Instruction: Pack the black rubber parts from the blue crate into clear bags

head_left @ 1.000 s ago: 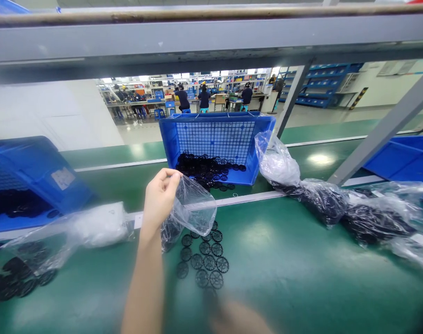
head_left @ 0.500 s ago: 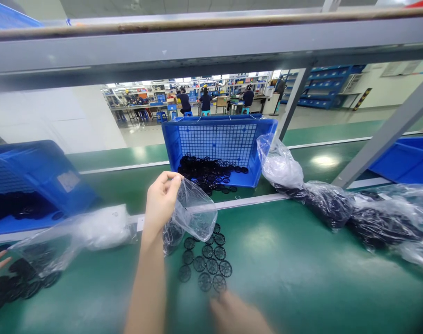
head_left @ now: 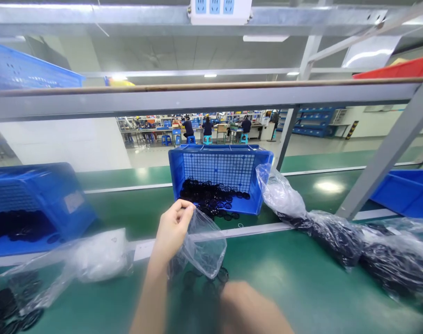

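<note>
Pinched between thumb and fingers of my left hand [head_left: 174, 227] is the rim of a clear plastic bag [head_left: 206, 246], which hangs to the right of the hand. Black wheel-like rings [head_left: 223, 274] lie on the green table [head_left: 284, 278] below the bag. My right hand [head_left: 248, 304] is low in the view, blurred, close beside these rings; its fingers are hidden. Behind the bag, a blue crate [head_left: 267, 185] tipped on its side holds a heap of black rings [head_left: 211, 192], some spilling over its front edge.
Filled plastic bags [head_left: 340, 236] lie along the right. At left are another blue crate [head_left: 63, 222], a white plastic bundle [head_left: 101, 255] and loose black rings [head_left: 2, 306]. A metal rail [head_left: 211, 99] crosses above; a slanted post [head_left: 388, 153] stands at right.
The view has tilted up, so the table sits lower. My right hand has come forward over the rings and covers more of them. My left hand still holds the bag.
</note>
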`<state>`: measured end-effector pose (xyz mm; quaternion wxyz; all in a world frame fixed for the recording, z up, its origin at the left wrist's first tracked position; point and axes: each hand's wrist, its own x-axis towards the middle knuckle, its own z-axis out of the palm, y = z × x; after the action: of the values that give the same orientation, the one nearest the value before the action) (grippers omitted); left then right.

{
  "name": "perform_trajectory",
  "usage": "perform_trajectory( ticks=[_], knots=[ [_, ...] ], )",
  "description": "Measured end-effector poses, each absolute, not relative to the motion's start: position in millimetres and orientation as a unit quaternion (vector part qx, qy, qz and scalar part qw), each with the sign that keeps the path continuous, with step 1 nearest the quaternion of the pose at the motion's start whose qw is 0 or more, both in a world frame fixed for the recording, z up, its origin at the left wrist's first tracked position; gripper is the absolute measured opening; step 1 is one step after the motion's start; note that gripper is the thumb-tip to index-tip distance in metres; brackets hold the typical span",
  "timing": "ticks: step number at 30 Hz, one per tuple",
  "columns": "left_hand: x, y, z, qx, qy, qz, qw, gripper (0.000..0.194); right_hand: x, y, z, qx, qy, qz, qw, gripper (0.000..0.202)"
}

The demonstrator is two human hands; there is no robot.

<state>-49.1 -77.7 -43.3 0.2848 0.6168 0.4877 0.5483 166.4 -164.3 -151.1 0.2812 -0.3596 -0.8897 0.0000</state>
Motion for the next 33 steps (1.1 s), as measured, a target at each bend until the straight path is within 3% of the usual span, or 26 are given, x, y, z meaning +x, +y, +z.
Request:
perform_trajectory(
  ticks=[3,5,10,15,18,22,25,30,33],
  knots=[
    [-46,-80,-43,0.635,0.483,0.536,0.277,0.028,136,-112,-108,-0.385,-0.865,-0.027,0.322,0.021],
    [-44,-80,-42,0.644,0.485,0.529,0.266,0.027,108,-77,-89,-0.376,-0.88,-0.058,0.284,0.016],
    [-47,-77,-42,0.646,0.497,0.523,0.248,0.024,75,-36,-74,-0.258,-0.939,-0.048,0.221,0.043],
    [-58,-72,-43,0.622,0.512,0.543,0.236,0.026,136,-80,-64,-0.272,-0.888,-0.023,0.37,0.023],
    [-59,-72,-43,0.613,0.516,0.548,0.242,0.026,180,-110,-88,-0.321,-0.87,0.011,0.375,0.022],
    [-54,-72,-43,0.614,0.512,0.549,0.244,0.025,207,-138,-169,-0.35,-0.909,0.03,0.224,0.034],
    [-52,-72,-44,0.618,0.508,0.548,0.243,0.025,212,-151,-226,-0.361,-0.917,0.003,0.171,0.043],
    [-50,-71,-46,0.626,0.501,0.547,0.24,0.024,215,-163,-256,-0.41,-0.894,0.028,0.181,0.015],
    [-49,-70,-46,0.629,0.5,0.545,0.239,0.024,205,-169,-255,-0.399,-0.894,0.041,0.198,0.015]
  ],
)
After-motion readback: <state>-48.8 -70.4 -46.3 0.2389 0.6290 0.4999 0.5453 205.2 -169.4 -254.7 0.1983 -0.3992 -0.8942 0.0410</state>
